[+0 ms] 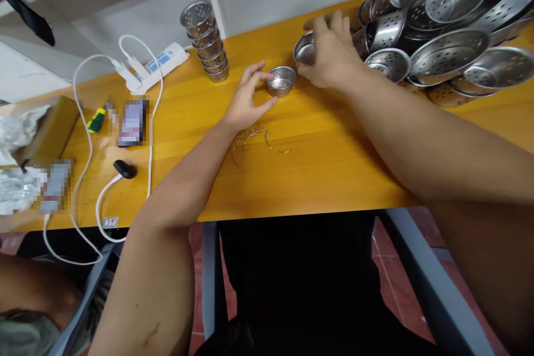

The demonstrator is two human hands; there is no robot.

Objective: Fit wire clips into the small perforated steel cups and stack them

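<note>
A small perforated metal cup point(281, 87) stands upright near the middle of the table. My left hand point(246, 101) is at its left side with thumb and fingers apart; a fingertip reaches the rim, and the hand is not closed round the cup. My right hand point(334, 53) grips another metal cup point(303, 51) just behind and to the right, with the thumb in front and the fingers over the far side. Much of that cup is hidden by the hand. Several thin curved wires point(259, 132) lie on the table beside my left wrist.
A tall stack of perforated cups point(214, 47) stands at the back. Many larger perforated cups point(450, 58) are piled at the right. On the left are a power strip point(161, 69), white cables, a phone point(133, 122), a screwdriver point(97, 120) and a box point(56, 128). Another person's leg point(37, 289) shows lower left.
</note>
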